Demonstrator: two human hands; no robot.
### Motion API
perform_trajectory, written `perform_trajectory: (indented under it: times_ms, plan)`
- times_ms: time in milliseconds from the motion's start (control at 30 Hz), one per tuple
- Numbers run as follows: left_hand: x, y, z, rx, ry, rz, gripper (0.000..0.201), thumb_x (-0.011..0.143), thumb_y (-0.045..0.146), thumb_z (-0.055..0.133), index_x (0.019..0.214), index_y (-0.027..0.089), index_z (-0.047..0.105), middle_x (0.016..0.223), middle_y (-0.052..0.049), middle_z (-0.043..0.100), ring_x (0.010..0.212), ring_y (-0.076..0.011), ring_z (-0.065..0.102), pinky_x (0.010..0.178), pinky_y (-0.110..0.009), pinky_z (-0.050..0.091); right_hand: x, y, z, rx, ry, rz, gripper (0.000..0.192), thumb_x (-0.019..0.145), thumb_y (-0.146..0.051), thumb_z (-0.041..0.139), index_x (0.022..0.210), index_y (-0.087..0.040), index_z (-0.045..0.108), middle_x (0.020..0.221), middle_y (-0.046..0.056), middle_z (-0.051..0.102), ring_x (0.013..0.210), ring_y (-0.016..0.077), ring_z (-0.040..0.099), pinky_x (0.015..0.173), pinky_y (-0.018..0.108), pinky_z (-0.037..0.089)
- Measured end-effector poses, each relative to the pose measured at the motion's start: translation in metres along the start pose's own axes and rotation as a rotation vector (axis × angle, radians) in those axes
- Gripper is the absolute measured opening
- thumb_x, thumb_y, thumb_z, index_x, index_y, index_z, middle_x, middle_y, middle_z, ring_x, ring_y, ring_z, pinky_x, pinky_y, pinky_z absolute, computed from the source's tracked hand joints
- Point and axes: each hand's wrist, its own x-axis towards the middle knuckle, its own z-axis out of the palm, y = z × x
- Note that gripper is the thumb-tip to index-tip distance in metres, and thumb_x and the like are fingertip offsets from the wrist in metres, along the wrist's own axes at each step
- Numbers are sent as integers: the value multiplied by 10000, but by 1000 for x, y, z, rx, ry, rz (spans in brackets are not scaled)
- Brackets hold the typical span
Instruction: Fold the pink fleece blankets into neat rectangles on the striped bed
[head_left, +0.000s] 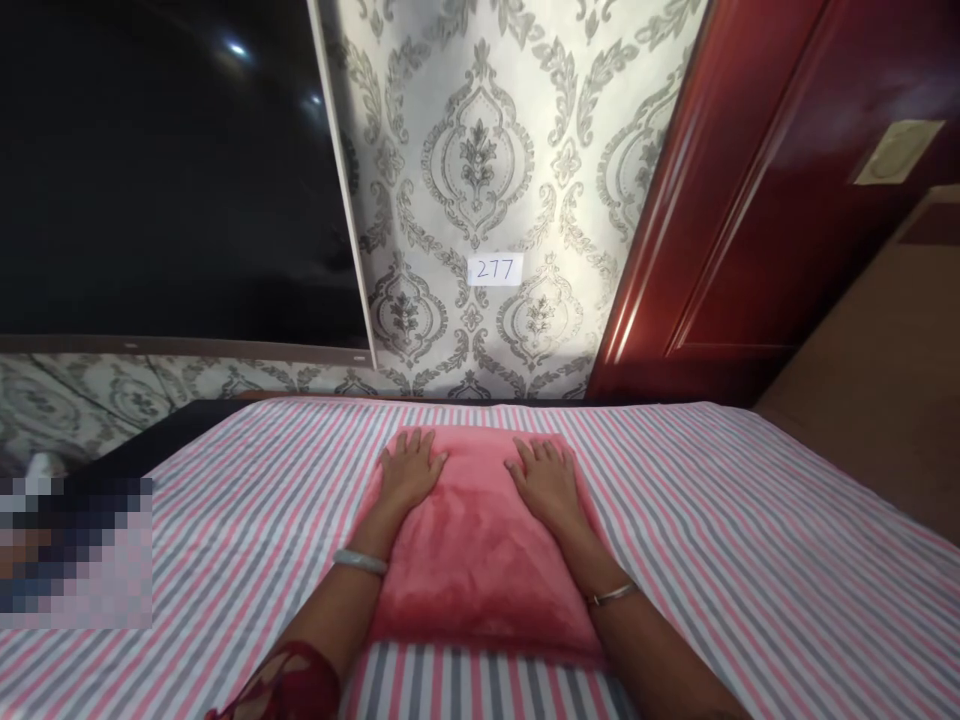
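Observation:
A pink plush cloth [480,560], folded into a flat rectangle, lies in the middle of a striped sheet [247,520]. It looks like a fleece blanket or towel; I cannot tell which. My left hand [410,468] rests flat on its far left corner, fingers apart. On the far right corner lies my right hand [546,482], palm down with the fingers spread. Both hands press on the cloth's top without gripping it. Darker patches show in the pile between my forearms.
A large dark television screen [165,180] hangs at the left on patterned wallpaper [480,130]. A paper label [496,269] reading 277 is stuck there. At the right are a dark red door frame [675,180] and a brown cardboard box [870,360]. The lower left is pixelated.

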Motion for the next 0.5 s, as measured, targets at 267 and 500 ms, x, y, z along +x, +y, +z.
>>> perform_trajectory:
  times_ms: [267, 500]
  plan:
    - [4, 1, -6, -49, 4, -13, 605, 981, 463, 313, 1528, 213, 378, 1626, -101, 325, 1505, -336, 219, 1156, -651, 226, -1, -10, -16, 162, -17, 65, 492, 1020, -386, 430, 1471, -200, 493, 1535, 144, 433, 1458, 322, 281, 1195, 516, 87]
    - [8, -22, -26, -217, -22, -83, 712, 892, 476, 506, 1510, 138, 405, 1639, -196, 236, 1502, -383, 234, 1152, -606, 288, -15, 31, -40, 319, -45, 191, 648, 920, -300, 598, 1520, -154, 404, 1596, 179, 317, 1472, 325, 274, 1164, 467, 243]
